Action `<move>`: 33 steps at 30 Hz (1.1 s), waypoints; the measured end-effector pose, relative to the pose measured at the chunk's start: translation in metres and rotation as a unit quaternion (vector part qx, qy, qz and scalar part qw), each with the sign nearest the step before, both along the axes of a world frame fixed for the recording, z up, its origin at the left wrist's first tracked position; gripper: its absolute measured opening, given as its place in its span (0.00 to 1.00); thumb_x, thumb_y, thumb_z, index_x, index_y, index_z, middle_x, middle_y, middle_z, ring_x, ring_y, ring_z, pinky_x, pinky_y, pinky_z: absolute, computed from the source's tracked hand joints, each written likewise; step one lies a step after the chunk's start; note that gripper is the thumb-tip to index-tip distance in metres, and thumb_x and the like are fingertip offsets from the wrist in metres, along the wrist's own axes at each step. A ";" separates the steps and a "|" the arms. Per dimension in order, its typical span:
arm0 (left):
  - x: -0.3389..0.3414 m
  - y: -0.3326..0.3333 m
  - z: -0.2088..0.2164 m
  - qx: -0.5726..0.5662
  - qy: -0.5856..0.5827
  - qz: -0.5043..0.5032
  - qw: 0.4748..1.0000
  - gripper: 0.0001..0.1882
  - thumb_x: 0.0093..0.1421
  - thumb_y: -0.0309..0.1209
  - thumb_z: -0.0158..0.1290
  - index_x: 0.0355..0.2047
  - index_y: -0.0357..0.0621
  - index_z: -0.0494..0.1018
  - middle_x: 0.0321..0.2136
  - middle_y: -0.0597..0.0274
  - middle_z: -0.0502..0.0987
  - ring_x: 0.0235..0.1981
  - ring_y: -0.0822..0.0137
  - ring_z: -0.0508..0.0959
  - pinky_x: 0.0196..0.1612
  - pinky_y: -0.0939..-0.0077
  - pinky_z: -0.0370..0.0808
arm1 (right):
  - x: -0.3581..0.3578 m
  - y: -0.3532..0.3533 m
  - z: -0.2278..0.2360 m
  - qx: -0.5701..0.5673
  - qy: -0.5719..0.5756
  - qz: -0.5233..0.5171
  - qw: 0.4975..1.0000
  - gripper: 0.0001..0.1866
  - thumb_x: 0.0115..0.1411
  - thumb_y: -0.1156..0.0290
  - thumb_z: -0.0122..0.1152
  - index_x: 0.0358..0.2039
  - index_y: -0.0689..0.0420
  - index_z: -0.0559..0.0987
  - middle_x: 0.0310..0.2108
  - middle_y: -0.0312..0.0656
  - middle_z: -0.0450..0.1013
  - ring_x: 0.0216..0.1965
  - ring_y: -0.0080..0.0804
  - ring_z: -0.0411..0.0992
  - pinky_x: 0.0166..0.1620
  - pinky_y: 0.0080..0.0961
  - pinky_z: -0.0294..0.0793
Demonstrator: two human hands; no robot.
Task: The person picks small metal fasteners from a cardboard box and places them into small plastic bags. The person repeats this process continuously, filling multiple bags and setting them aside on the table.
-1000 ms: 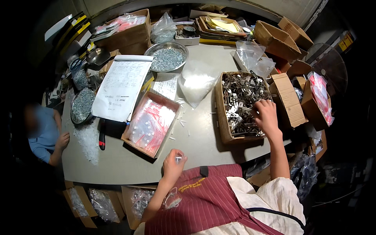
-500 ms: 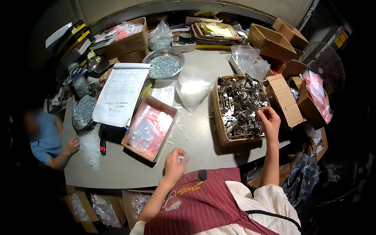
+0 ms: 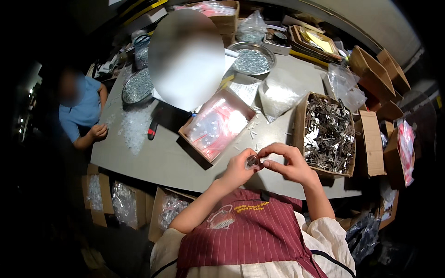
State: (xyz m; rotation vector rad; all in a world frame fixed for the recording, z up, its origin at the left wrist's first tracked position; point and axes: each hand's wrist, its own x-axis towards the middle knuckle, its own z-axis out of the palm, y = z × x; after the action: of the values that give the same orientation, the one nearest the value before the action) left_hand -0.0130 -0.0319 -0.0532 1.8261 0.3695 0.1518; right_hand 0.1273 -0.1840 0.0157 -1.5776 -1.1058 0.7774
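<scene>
Bag sits above the near edge of the worktop in the left hand, fingers curled round it; the right hand's fingers nearly meet beside it, grip unclear. I'd hold its mouth wide.

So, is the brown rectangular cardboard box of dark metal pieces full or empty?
Looks nearly full: dark metal pieces spread across the box from wall to wall, close to its rim.
</scene>
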 end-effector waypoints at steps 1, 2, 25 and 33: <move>-0.003 0.002 -0.004 -0.094 -0.011 -0.004 0.996 0.15 0.56 0.24 0.63 0.42 0.39 0.72 0.37 0.56 0.80 0.41 0.62 0.81 0.44 0.69 0.76 | 0.003 0.007 0.002 0.050 -0.129 0.058 0.989 0.15 0.57 0.71 0.68 0.45 0.58 0.83 0.46 0.43 0.78 0.52 0.37 0.73 0.56 0.33 0.70; -0.005 0.006 -0.011 -0.186 -0.023 -0.007 0.982 0.16 0.56 0.23 0.62 0.44 0.38 0.72 0.39 0.57 0.80 0.43 0.64 0.81 0.46 0.69 0.76 | 0.002 0.013 0.002 0.066 -0.189 0.081 0.976 0.16 0.56 0.72 0.66 0.46 0.57 0.82 0.47 0.44 0.77 0.52 0.41 0.72 0.58 0.35 0.68; -0.027 0.051 0.027 -0.166 -0.097 0.113 0.975 0.03 0.66 0.24 0.52 0.37 0.36 0.73 0.30 0.59 0.81 0.32 0.70 0.82 0.33 0.75 0.78 | -0.009 0.050 -0.023 -0.025 0.117 0.020 0.993 0.08 0.65 0.76 0.63 0.42 0.67 0.77 0.37 0.41 0.79 0.40 0.26 0.79 0.46 0.24 0.79; -0.037 0.037 0.030 0.170 -0.156 0.166 0.959 0.03 0.59 0.25 0.56 0.29 0.39 0.75 0.23 0.55 0.79 0.26 0.62 0.83 0.30 0.71 0.76 | -0.031 0.064 -0.029 0.025 -0.147 0.029 0.988 0.10 0.63 0.69 0.65 0.39 0.61 0.77 0.35 0.44 0.77 0.39 0.37 0.77 0.42 0.31 0.75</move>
State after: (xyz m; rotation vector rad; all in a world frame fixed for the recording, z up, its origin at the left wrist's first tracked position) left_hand -0.0496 0.0046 -0.0232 2.0227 0.4421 0.7696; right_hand 0.0960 -0.1197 -0.0135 -1.6592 -1.3781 0.5597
